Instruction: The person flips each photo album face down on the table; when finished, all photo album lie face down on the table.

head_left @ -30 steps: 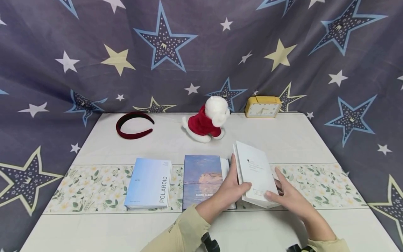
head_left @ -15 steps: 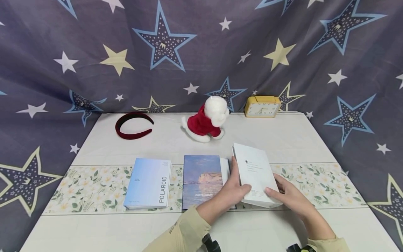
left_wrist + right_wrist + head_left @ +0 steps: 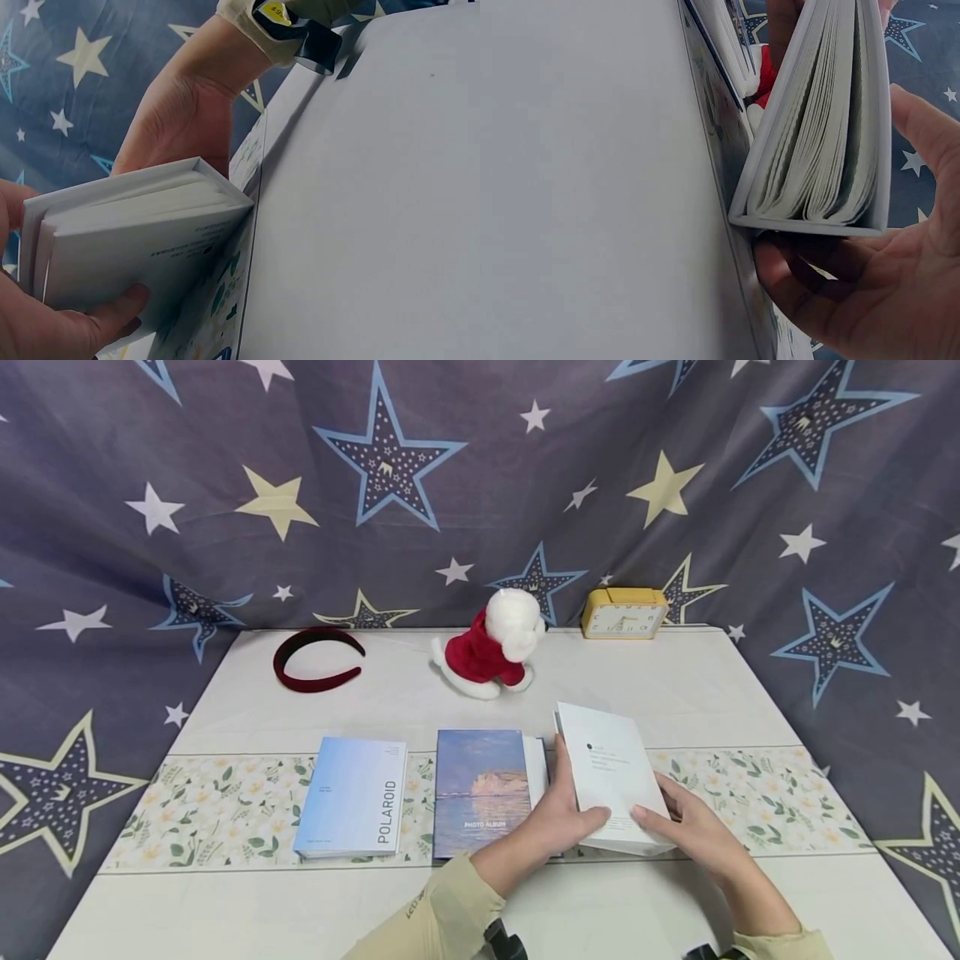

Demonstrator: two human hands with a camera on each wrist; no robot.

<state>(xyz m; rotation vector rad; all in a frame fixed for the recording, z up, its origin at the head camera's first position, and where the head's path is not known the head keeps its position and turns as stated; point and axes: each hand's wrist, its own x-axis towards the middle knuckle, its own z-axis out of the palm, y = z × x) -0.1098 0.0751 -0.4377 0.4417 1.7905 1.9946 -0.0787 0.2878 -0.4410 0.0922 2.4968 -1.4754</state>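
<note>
Head view: I'm seeing the left hand [image 3: 561, 810] and right hand [image 3: 693, 827] gripping the white book [image 3: 611, 777], which is leaning just right of the photo album [image 3: 480, 785]. Left wrist: thumb [image 3: 124, 309] and fingers are pinching it. Right wrist: fingers are supporting its spine [image 3: 806, 226]; were they slackening, it could be slipping.

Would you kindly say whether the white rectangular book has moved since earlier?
Yes: the upper left corner of the book sits slightly lower, farther from the white plush toy in red.

Head view high, facing forward-down; wrist views close, sharing white book [image 3: 604, 770].
</note>
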